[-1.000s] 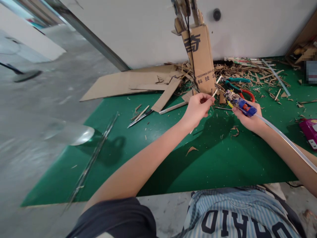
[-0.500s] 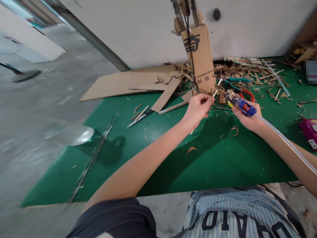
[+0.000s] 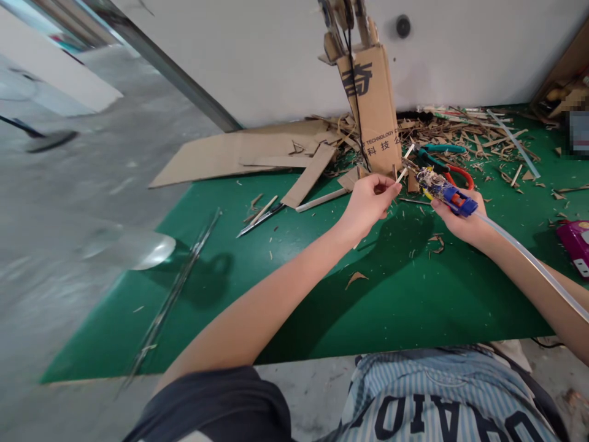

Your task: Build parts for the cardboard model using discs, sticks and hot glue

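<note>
My left hand (image 3: 372,199) pinches a thin pale wooden stick (image 3: 406,164) that slants up to the right past my fingertips. My right hand (image 3: 462,218) is closed round a blue hot glue gun (image 3: 453,195), whose front is covered with stringy scraps and whose nozzle points at the stick. A clear glue stick (image 3: 534,258) runs out of the gun's back along my forearm. Right behind my hands stands an upright cardboard model (image 3: 375,116) with printed lettering and a black cord. Whether the nozzle touches the stick I cannot tell.
Pliers (image 3: 442,149) with teal and red handles lie behind the glue gun. Cardboard scraps (image 3: 478,135) pile along the wall. Flat cardboard (image 3: 197,159), a blade-like tool (image 3: 260,221), and thin rods (image 3: 175,288) lie leftward. A purple box with sockets (image 3: 575,242) sits at right.
The nozzle and the stick's upper part have shifted very slightly against each other. Both hands stay almost where they were, with the same holds.
</note>
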The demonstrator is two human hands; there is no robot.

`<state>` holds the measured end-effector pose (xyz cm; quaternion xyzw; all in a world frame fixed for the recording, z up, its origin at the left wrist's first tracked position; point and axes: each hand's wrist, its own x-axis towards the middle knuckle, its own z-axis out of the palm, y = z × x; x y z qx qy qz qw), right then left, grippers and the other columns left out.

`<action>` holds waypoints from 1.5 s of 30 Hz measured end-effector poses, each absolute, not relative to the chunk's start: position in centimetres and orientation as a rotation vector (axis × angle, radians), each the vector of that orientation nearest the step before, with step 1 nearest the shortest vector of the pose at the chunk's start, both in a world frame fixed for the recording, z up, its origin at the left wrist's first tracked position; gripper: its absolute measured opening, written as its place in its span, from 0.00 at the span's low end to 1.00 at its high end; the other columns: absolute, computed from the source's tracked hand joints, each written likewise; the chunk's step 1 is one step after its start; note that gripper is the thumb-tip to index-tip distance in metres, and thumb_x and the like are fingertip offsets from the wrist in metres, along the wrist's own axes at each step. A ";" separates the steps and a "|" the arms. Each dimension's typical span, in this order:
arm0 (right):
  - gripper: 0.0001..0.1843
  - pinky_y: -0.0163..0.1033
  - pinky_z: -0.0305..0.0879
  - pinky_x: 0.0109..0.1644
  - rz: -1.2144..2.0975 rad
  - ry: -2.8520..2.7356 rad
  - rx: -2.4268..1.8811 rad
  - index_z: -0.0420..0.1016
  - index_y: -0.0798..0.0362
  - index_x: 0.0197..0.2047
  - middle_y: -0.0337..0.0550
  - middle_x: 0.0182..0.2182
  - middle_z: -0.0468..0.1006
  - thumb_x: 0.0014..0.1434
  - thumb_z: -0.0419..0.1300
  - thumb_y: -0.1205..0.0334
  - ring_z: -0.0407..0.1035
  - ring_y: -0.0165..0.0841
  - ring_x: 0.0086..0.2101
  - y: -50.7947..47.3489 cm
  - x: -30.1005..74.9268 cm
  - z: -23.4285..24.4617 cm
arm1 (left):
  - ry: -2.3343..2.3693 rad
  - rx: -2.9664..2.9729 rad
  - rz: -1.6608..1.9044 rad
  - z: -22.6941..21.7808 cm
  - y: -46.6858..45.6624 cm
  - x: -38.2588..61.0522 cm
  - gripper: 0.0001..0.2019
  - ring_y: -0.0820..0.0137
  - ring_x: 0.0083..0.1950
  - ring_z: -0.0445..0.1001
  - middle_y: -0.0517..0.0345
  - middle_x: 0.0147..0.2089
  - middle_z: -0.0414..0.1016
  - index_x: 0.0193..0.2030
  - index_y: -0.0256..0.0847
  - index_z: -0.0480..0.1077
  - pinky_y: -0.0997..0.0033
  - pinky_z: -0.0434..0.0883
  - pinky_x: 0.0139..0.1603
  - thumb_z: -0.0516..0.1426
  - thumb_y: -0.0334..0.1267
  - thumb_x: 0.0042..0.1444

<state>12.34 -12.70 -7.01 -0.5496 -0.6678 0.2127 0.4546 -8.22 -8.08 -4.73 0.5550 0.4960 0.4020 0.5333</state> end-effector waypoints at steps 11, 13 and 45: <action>0.22 0.40 0.52 0.26 0.547 -1.645 -1.349 0.59 0.48 0.22 0.35 0.17 0.59 0.57 0.65 0.49 0.53 0.28 0.21 -12.7 12.5 -7.4 | 1.198 1.301 0.969 -4.0 -8.5 -8.0 0.11 0.81 0.22 0.55 0.66 0.22 0.56 0.30 0.39 0.68 0.77 0.48 0.19 0.60 0.33 0.65; 0.23 0.40 0.52 0.25 0.530 -1.651 -1.332 0.57 0.48 0.21 0.34 0.17 0.57 0.57 0.65 0.49 0.52 0.28 0.20 -12.8 12.4 -7.2 | 1.187 1.293 0.971 -3.9 -8.5 -8.0 0.11 0.81 0.21 0.54 0.67 0.22 0.55 0.30 0.39 0.68 0.77 0.48 0.19 0.60 0.33 0.65; 0.25 0.38 0.49 0.24 0.469 -1.692 -1.308 0.57 0.48 0.21 0.33 0.16 0.58 0.57 0.63 0.45 0.51 0.27 0.20 -12.6 12.5 -7.4 | 1.217 1.307 0.932 -4.2 -8.2 -8.0 0.11 0.83 0.22 0.52 0.69 0.23 0.54 0.31 0.39 0.66 0.75 0.47 0.19 0.60 0.34 0.65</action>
